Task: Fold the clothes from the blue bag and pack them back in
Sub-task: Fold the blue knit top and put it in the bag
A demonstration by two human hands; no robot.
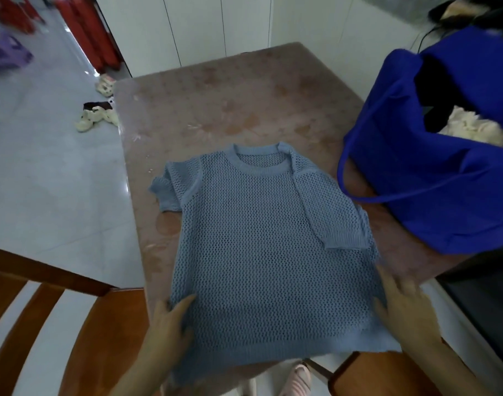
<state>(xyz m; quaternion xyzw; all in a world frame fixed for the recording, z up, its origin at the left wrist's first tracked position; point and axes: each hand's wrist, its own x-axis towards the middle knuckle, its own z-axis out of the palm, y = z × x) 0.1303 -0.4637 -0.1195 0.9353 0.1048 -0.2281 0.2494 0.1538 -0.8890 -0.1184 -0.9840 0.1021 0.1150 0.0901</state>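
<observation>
A light blue mesh knit top (pixel 261 252) lies flat on the pinkish table (pixel 230 98), neck away from me. Its right short sleeve (pixel 333 212) is folded inward over the body, while the left sleeve (pixel 173 187) sticks out to the side. My left hand (pixel 167 324) grips the top's lower left edge, thumb on the fabric. At the lower right edge my right hand (pixel 407 307) lies with fingers stretched out, blurred, thumb touching the knit. The blue bag (pixel 421 167) stands open on the table's right side with a cream garment (pixel 473 127) inside.
The bag's strap (pixel 359 195) loops onto the table beside the top. A wooden chair (pixel 73 324) stands at my lower left, another chair (pixel 367 375) at lower right. Cream slippers (pixel 96 118) lie on the tiled floor left of the table.
</observation>
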